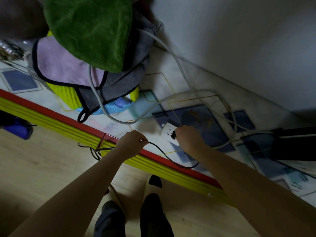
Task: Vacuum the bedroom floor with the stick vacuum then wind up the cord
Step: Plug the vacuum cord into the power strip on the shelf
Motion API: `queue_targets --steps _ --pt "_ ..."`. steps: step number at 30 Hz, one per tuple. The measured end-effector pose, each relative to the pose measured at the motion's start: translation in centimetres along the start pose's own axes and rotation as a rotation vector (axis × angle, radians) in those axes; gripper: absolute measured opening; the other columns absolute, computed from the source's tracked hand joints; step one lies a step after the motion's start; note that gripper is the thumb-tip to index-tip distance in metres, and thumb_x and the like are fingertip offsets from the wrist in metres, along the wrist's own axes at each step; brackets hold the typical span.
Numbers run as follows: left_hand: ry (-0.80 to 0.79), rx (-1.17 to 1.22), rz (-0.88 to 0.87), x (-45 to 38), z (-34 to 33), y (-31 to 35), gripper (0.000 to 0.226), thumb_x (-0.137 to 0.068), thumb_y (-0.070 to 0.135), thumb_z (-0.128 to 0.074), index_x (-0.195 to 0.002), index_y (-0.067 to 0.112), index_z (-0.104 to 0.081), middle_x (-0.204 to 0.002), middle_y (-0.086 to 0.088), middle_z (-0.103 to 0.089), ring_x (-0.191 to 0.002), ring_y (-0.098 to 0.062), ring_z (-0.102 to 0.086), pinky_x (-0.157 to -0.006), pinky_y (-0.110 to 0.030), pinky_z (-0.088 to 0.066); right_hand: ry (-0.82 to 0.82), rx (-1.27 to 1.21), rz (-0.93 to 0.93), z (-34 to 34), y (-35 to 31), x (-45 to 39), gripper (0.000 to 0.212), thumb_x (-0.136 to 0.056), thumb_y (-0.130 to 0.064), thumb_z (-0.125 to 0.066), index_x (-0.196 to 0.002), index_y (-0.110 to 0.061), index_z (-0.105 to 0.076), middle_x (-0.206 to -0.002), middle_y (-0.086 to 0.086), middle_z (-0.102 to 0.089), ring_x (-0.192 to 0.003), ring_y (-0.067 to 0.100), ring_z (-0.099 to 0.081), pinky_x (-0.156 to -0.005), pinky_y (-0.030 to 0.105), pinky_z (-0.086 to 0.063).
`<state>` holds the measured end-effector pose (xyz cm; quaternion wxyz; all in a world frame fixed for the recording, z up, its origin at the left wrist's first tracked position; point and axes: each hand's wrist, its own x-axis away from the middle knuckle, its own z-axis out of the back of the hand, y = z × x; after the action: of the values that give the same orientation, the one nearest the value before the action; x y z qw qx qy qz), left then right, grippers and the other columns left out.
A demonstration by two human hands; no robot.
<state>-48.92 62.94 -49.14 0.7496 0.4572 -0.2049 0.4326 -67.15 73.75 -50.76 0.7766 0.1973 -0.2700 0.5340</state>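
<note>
plug [173, 134]: mostly covered by the right hand [187, 138]; its seating in the white socket strip [168, 132] cannot be told.
black cord [168, 157]: hidden inside the left hand [130, 144]; its tangle at mid left is blurred.
green towel [89, 29]: cut off by the top edge.
dark object [294, 144]: cut off at the right edge, unidentified.
blue object [16, 128]: cut off at the left edge, blurred.
</note>
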Motion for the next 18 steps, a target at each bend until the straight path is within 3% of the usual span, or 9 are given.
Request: queue_targets --steps 3,7,12,18 --pt "-0.003 0.016 0.008 -0.2 -0.1 -0.2 0.019 -0.091 0.025 -0.058 -0.098 0.019 -0.076 -0.068 0.0 -0.059 -0.078 -0.026 -0.064 -0.064 -0.027 -0.044 -0.026 -0.036 0.021 -0.1 0.6 0.1 0.019 -0.1 -0.017 -0.046 -0.104 -0.008 -0.062 -0.101 0.011 -0.066 -0.098 0.027 -0.063 -0.07 0.033 -0.044" --pt "0.006 0.031 0.0 -0.7 -0.4 0.0 0.019 -0.091 0.026 -0.059 -0.098 0.02 -0.075 -0.06 0.008 -0.055 -0.059 -0.015 -0.054 -0.059 -0.023 -0.04 -0.006 -0.146 0.016 -0.5 2.2 0.8 0.031 -0.103 -0.03 -0.042 -0.108 -0.006 -0.061 -0.092 0.013 -0.061 -0.095 0.028 -0.06 -0.065 0.03 -0.03" --pt "-0.022 0.011 0.002 -1.1 -0.7 1.3 0.02 -0.091 0.028 -0.057 -0.101 0.024 -0.074 -0.088 -0.005 -0.069 -0.087 -0.023 -0.065 -0.075 -0.03 -0.051 0.001 -0.138 0.0 -0.5 2.5 0.9 0.035 -0.101 -0.034 -0.045 -0.103 -0.005 -0.064 -0.098 0.016 -0.065 -0.093 0.029 -0.06 -0.066 0.03 -0.031" --pt "-0.029 -0.026 -0.002 -1.7 -1.0 1.6 0.021 -0.093 0.029 -0.056 -0.104 0.023 -0.073 -0.1 -0.005 -0.069 -0.093 -0.022 -0.065 -0.078 -0.03 -0.05 -0.005 -0.035 0.002 0.4 1.6 0.9 0.03 -0.1 -0.033 -0.047 -0.107 -0.01 -0.064 -0.103 0.012 -0.065 -0.099 0.028 -0.062 -0.075 0.035 -0.046"
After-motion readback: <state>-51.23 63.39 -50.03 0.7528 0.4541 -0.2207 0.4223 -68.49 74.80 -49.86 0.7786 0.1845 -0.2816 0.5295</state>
